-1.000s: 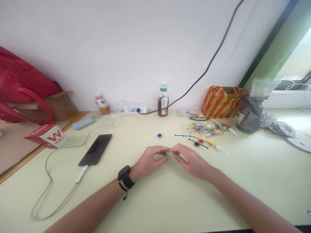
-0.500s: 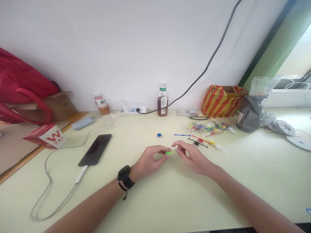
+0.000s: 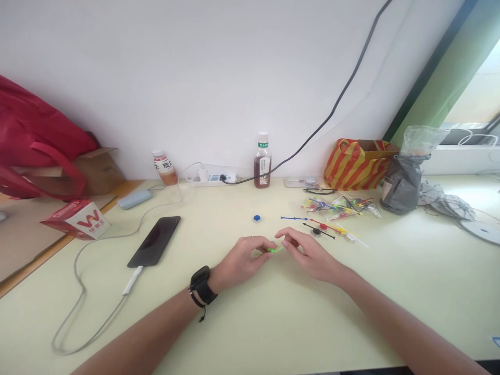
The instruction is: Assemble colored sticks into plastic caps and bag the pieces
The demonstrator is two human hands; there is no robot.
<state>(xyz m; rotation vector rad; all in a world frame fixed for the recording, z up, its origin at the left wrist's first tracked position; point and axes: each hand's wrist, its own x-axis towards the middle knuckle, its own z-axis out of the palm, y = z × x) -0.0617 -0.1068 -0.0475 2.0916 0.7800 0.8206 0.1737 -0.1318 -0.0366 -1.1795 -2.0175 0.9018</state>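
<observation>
My left hand [image 3: 246, 260] is closed in a pinch on a small bright green plastic spinner arrow [image 3: 272, 250]. Its rounded hub sits at my fingertips, and a thin arm points right; part of it is hidden by my fingers. Just beside that arm, my right hand [image 3: 308, 255] has its index finger and thumb bent and apart. Whether it touches the green tip I cannot tell. Beyond my hands lie a round blue piece [image 3: 257, 218], a blue arrow [image 3: 294, 218], a black spinner arrow [image 3: 317, 231], a red one [image 3: 323, 226] and a white one [image 3: 351, 237].
Behind the loose arrows is a clear bag of coloured arrows [image 3: 336, 205]. A tea bottle [image 3: 262, 164] and power strip [image 3: 214, 177] stand by the wall. On the left are a charging phone [image 3: 155, 242] and a red-white box [image 3: 76, 220]; right, a striped bag [image 3: 357, 164] and grey bag [image 3: 402, 185].
The green spinner arrow has dipped and turned slightly between my left fingers. My right index finger and thumb have shifted a little; the items on the table have stayed put.
</observation>
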